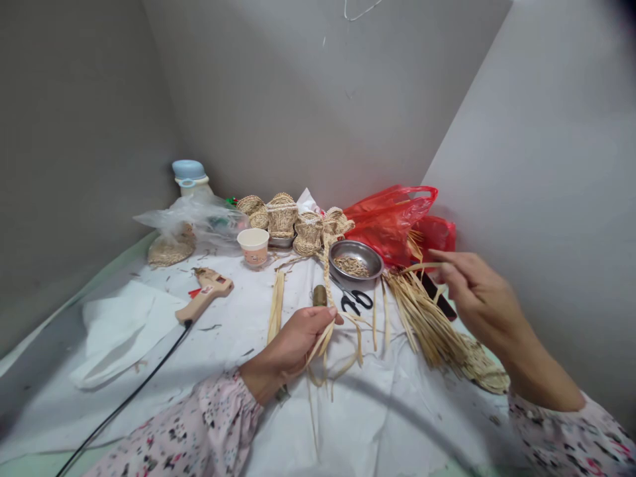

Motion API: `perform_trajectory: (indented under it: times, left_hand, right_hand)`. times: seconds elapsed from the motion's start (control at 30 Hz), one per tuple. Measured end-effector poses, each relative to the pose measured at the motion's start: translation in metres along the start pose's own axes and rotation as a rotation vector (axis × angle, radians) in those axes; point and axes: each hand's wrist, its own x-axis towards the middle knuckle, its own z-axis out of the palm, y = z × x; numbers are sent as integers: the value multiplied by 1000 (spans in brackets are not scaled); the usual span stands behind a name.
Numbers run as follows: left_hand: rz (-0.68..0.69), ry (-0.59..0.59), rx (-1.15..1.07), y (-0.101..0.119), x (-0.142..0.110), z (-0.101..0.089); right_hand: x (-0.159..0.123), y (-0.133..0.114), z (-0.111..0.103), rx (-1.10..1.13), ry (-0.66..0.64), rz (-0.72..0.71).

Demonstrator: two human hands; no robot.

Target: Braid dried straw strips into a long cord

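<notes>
My left hand pinches the lower end of a straw braid, with loose strands fanning out below the thumb and fingers. The braid runs up from there toward several woven straw pieces at the back. Off to the right, my right hand is closed on a single straw strand between thumb and fingers. That hand hovers beside a bundle of straw strands lying on the table. Behind my left hand stand a small brownish cylinder and black-handled scissors.
A metal bowl holds short straw bits. Red plastic bags lie behind it. Toward the left are a paper cup, a corded glue gun, a white cloth, a clear plastic bag and a blue-lidded bottle. Grey walls enclose the table.
</notes>
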Motion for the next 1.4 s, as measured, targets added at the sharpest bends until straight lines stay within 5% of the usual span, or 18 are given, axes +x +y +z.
perform_trajectory:
  times: [0.1,0.17,0.23,0.3,0.4,0.5,0.67,1.0,1.4]
  left_hand:
    - [-32,-19,-82,-2,1,0]
    - [-44,-19,-93,-3,1,-1]
    - [-37,-35,-96,-3,1,-1]
    - [-24,-66,-105,-3,0,-1]
    - [-15,-88,-107,-1,0,0]
    - [-5,-102,-109,-1,0,1]
    - [32,-103,-140,-1,2,3]
    - [75,-64,-150,-6,5,-1]
    - [79,-29,-36,-6,6,0]
  right_hand:
    - [-4,-14,-14,136,302,75]
    - [-7,-29,-23,249,390,92]
    - [-8,-43,-27,393,293,128]
    - [-7,-53,-20,556,42,182]
    - [-9,-61,13,704,-334,293]
    - [-18,-65,54,786,-515,343]
    - [-33,-66,89,763,-484,343]
    - [-27,-61,100,632,-339,260]
    - [-34,-58,118,743,-296,329]
